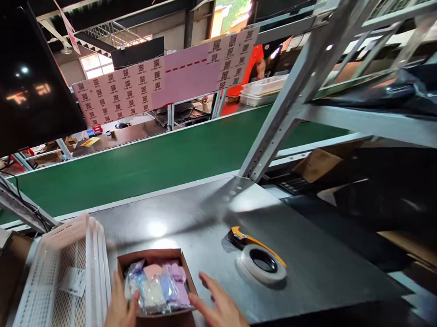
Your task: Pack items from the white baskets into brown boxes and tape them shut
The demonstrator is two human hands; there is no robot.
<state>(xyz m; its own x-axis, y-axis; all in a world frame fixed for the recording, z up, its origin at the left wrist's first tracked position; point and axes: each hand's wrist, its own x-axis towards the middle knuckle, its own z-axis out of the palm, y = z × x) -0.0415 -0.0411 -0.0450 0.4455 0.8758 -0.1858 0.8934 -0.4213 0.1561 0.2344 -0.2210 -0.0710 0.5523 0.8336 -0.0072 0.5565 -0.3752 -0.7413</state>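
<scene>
An open cardboard box (188,272) sits at the near edge of the metal table. Clear plastic bags of pink, blue, white and lilac items (159,289) fill it; I cannot tell what the items are. My left hand (119,312) is at the box's left side, fingers stretched and thumb over the near left corner. Whether it presses on the cardboard is unclear. On the other side, my right hand (221,307) has its fingers spread, thumb near the right wall. Neither hand grips anything. Farther right lies a tape dispenser (263,264) with a yellow edge and a large roll of clear tape.
Stacked white plastic baskets (97,267) stand left of the box. Behind the metal table (312,271) runs a green conveyor belt (148,164). A slanted metal post (275,126) rises at the back right. A dark monitor (23,81) hangs upper left; a person in orange (252,69) is beyond the belt.
</scene>
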